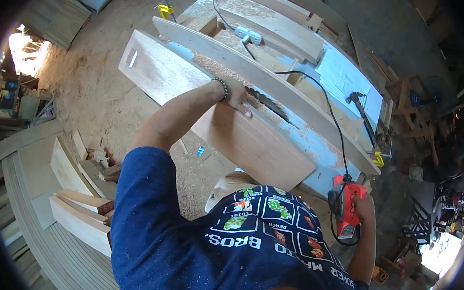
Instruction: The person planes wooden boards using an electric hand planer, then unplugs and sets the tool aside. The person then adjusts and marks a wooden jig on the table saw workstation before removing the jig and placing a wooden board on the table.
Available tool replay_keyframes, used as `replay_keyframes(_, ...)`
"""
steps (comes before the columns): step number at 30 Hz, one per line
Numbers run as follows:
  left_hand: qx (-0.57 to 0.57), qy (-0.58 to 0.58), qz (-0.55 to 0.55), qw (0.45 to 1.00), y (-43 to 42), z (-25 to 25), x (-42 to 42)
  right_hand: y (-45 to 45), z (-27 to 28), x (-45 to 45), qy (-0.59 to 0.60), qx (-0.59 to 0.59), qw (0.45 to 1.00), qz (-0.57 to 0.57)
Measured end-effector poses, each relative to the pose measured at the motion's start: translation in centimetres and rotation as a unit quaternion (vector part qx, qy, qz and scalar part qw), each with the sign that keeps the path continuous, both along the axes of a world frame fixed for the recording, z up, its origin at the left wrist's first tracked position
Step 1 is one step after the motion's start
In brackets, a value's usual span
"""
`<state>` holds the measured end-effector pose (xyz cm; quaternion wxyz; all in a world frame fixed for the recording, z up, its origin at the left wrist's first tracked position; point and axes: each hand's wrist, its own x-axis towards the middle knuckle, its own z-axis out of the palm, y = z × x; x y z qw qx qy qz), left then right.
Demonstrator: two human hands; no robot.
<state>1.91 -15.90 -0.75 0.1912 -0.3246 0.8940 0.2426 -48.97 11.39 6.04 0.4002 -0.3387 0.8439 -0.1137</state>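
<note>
My left hand (pixel 235 97), with a beaded bracelet at the wrist, grips the upper edge of a long wooden board (pixel 264 143). Its thumb lies on the near face, and the other fingers are partly hidden behind the edge. The board leans on its side along the bench and has a small slot near its far left end. Down at my right side, my right hand (pixel 364 207) is wrapped round the handle of a red electric planer (pixel 348 209), held away from the board. A black power cord (pixel 332 112) runs from the planer up over the bench.
Behind the board, a long plank (pixel 286 78) stands on edge amid wood shavings. Yellow clamps (pixel 165 11) sit at the bench ends. A white power strip (pixel 248 35) and a hammer (pixel 366 118) lie on the bench. Cut wood pieces (pixel 82 218) are at left on the floor.
</note>
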Motion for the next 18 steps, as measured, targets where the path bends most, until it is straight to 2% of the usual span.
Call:
replay_keyframes(3,-0.009,-0.011,-0.001,1.000,0.2,-1.2,0.2,0.2,-0.5,-1.2,-0.027,0.004,1.000,-0.007)
replay_keyframes(5,-0.076,-0.055,0.090,0.992,2.1,0.1,0.2,0.4,-0.5,-1.6,-0.045,0.011,0.999,-0.006)
replay_keyframes(6,-0.073,-0.092,0.101,0.988,3.4,0.9,-0.2,0.2,-0.4,-1.6,-0.046,0.011,0.999,-0.009)
replay_keyframes(7,-0.067,-0.093,0.106,0.988,4.6,-1.4,0.6,0.2,-0.4,-1.7,-0.046,0.012,0.999,-0.012)
replay_keyframes(9,-0.290,0.072,0.177,0.938,7.6,-7.6,3.2,0.2,-0.8,-1.9,-0.048,0.010,0.999,-0.015)
replay_keyframes(10,-0.231,0.007,0.268,0.935,10.1,-6.6,2.9,0.2,-1.0,-2.0,-0.047,0.003,0.999,-0.024)
replay_keyframes(12,-0.227,-0.050,0.471,0.851,14.7,-4.3,1.5,-0.2,-1.3,-2.3,-0.065,0.000,0.998,-0.016)
replay_keyframes(13,-0.181,-0.080,0.550,0.811,15.9,-2.5,1.0,-0.3,-1.5,-2.5,-0.082,-0.007,0.997,-0.013)
replay_keyframes(15,-0.306,-0.010,0.646,0.700,18.4,-9.2,2.3,-1.2,-1.8,-2.6,-0.086,-0.005,0.996,-0.012)
replay_keyframes(16,-0.243,0.107,0.737,0.622,19.4,-8.8,1.6,-1.5,-1.9,-2.7,-0.092,-0.009,0.996,-0.009)
replay_keyframes(17,-0.242,0.106,0.741,0.617,20.0,-10.4,1.3,-1.7,-1.9,-3.0,-0.090,-0.009,0.996,-0.002)
replay_keyframes(18,-0.134,0.139,0.787,0.586,20.6,-13.1,1.2,-2.0,-2.0,-3.2,-0.098,-0.011,0.995,0.012)
